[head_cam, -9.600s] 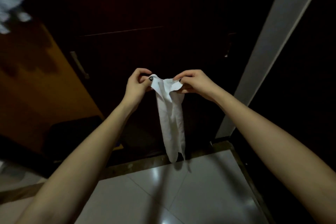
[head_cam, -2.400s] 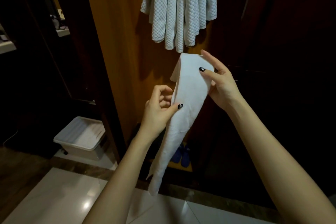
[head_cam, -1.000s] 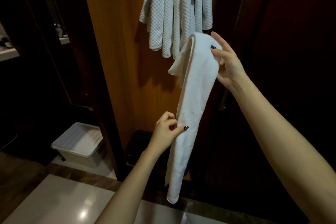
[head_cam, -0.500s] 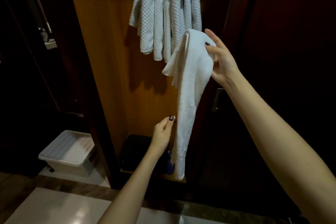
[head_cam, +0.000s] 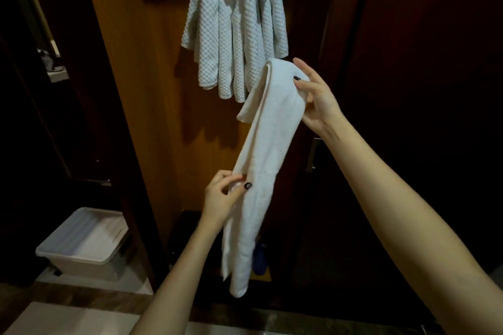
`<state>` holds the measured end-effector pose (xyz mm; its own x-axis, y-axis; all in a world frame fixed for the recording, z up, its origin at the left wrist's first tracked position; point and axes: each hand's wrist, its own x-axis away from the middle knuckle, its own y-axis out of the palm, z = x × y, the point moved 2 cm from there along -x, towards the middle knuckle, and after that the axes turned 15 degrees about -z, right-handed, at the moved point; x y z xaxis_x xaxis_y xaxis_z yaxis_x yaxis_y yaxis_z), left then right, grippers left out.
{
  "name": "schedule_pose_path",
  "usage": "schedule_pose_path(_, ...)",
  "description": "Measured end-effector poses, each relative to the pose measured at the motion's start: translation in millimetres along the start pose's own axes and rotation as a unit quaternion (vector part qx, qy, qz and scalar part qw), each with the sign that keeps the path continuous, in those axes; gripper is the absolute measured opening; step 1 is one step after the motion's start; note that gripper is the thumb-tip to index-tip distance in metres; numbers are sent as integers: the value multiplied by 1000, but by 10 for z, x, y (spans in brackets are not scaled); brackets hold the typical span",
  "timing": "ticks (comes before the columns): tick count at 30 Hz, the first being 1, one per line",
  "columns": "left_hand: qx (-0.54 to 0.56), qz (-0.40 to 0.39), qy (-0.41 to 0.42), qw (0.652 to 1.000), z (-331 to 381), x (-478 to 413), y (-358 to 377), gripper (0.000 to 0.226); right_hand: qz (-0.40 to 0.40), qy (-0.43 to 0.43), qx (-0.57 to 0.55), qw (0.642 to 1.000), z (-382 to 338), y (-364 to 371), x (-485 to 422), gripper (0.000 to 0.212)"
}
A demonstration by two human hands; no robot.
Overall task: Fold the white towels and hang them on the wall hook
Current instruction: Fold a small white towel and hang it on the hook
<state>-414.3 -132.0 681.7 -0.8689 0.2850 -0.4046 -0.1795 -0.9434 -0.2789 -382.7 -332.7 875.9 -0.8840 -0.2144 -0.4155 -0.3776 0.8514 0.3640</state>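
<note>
A long white towel (head_cam: 268, 149), folded into a narrow strip, hangs in front of me. My right hand (head_cam: 317, 95) holds its folded top end, thumb on the front and fingers behind. My left hand (head_cam: 223, 197) pinches the strip's left edge about halfway down. Above and just left of the top end, several white quilted towels (head_cam: 234, 27) hang bunched from a hook on the wooden wall panel (head_cam: 152, 90). The hook itself is hidden under them.
A white plastic lidded box (head_cam: 84, 242) sits on the floor at lower left. Dark door panels stand at right, with a metal handle (head_cam: 313, 153). Blue slippers (head_cam: 260, 258) show behind the towel's lower end. Pale floor tiles (head_cam: 68, 319) lie at the bottom.
Over the last half second my left hand went from merely touching the towel's edge to pinching it. The view dropped slightly, and my right hand kept the top end just below the hung towels.
</note>
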Motion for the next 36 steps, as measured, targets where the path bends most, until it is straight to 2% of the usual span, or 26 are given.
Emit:
schedule_pose_path(5, -84, -48, 20, 995, 14, 48, -131, 25, 11, -7, 8, 1000, 36, 64, -43, 46)
schedule_pose_path(7, -135, -65, 23, 988, 47, 53, -123, 21, 10, -7, 31, 999, 20, 105, -81, 43)
schedule_pose_path(10, -206, -39, 38, 977, 102, 34, -142, 23, -3, -7, 54, 999, -21, 215, -163, 40)
schedule_pose_path(12, -217, -16, 46, 975, 130, 3, -180, 28, -9, -16, 63, 998, -58, 295, -217, 39)
schedule_pose_path(14, -216, -29, 28, 976, 115, -32, -212, 25, -5, -25, 65, 998, -85, 357, -273, 40)
schedule_pose_path(17, -128, -65, -25, 989, 44, -74, -240, 23, 15, -36, 59, 998, -163, 417, -348, 40)
schedule_pose_path(18, -84, -64, -39, 994, 25, -66, -244, 32, 22, -39, 55, 997, -189, 433, -368, 41)
schedule_pose_path(21, 35, -57, -67, 996, -113, 16, -192, 77, 37, -48, 68, 996, -230, 441, -399, 43)
schedule_pose_path(22, 55, -62, -84, 993, -173, 57, -153, 77, 43, -49, 77, 995, -232, 431, -401, 45)
schedule_pose_path(23, 63, -70, -103, 990, -234, 101, -118, 65, 49, -48, 84, 994, -229, 417, -399, 46)
schedule_pose_path(25, 69, -77, -134, 986, -338, 170, -101, 27, 66, -51, 97, 992, -219, 359, -401, 50)
schedule_pose_path(27, 104, -63, -149, 981, -397, 207, -163, 13, 90, -47, 140, 985, -212, 263, -396, 55)
schedule_pose_path(31, 199, -67, -152, 966, -366, 89, -447, 16, 125, -25, 247, 961, -210, 37, -393, 64)
schedule_pose_path(34, 232, -92, -152, 956, -228, -107, -713, 40, 119, -21, 228, 966, -195, -101, -421, 63)
schedule_pose_path(36, 268, -144, -143, 942, -118, -259, -846, 61, 101, -21, 196, 975, -187, -154, -471, 52)
